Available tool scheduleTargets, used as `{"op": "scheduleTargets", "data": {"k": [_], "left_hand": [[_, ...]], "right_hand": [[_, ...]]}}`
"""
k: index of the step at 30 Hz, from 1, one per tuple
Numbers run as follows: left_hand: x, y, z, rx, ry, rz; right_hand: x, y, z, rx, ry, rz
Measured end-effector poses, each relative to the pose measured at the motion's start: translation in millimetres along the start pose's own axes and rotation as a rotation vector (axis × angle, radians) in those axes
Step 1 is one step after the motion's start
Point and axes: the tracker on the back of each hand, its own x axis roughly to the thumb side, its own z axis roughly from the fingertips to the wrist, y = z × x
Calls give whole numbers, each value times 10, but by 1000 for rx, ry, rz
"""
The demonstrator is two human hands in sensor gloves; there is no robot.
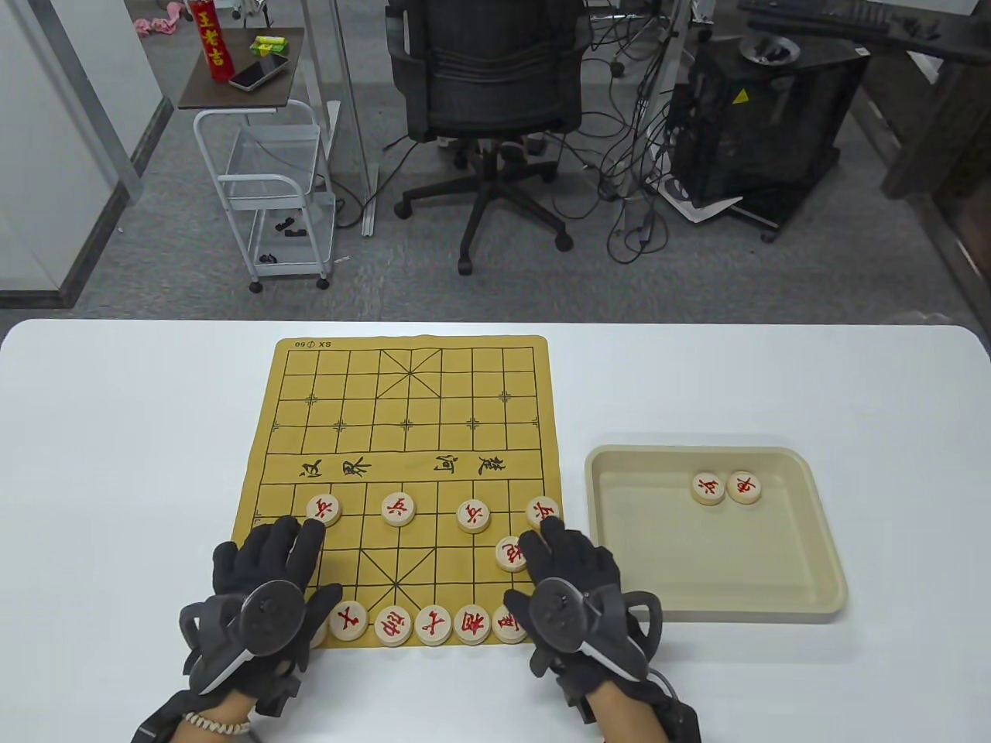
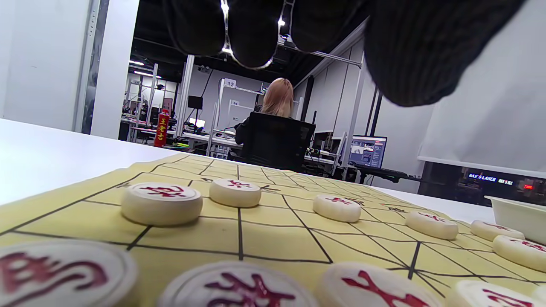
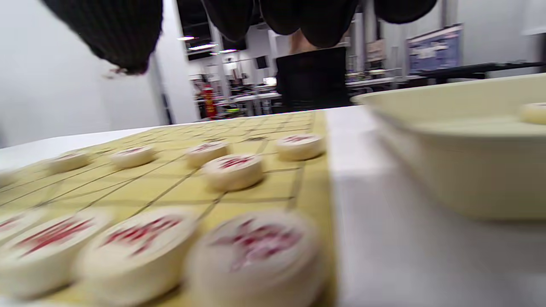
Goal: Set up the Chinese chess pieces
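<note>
The yellow chess board mat [image 1: 402, 433] lies in the middle of the white table. Red-lettered pieces stand on its near half: a soldier [image 1: 323, 509] with others in its row, a cannon [image 1: 511, 553], and a back row [image 1: 433, 625] along the near edge. My left hand [image 1: 298, 538] hovers over the board's near left, fingers spread, holding nothing. The left wrist view shows a piece [image 2: 161, 203] below its fingers [image 2: 251, 38]. My right hand [image 1: 542, 542] is over the near right, fingertips by the cannon and the right soldier [image 1: 543, 511], holding nothing.
A beige tray [image 1: 821, 557] stands right of the board with two pieces [image 1: 708, 487] [image 1: 744, 487] at its far side. The tray's wall [image 3: 460, 170] is close on the right in the blurred right wrist view. Beyond the table's far edge stands an office chair [image 1: 488, 85].
</note>
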Motion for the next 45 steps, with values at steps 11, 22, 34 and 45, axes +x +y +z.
{"op": "scheduleTargets", "data": {"k": [11, 22, 34, 45], "left_hand": [[-11, 10, -15, -18, -6, 16], [-77, -20, -42, -45, 15, 28], [-100, -41, -64, -77, 35, 25], [-86, -53, -78, -90, 32, 15]], "right_hand": [[-1326, -312, -810, 105, 393, 366], [-1637, 55, -1222, 295, 390, 500], [-1817, 130, -1351, 264, 407, 451], [-1851, 143, -1377, 217, 410, 427]]}}
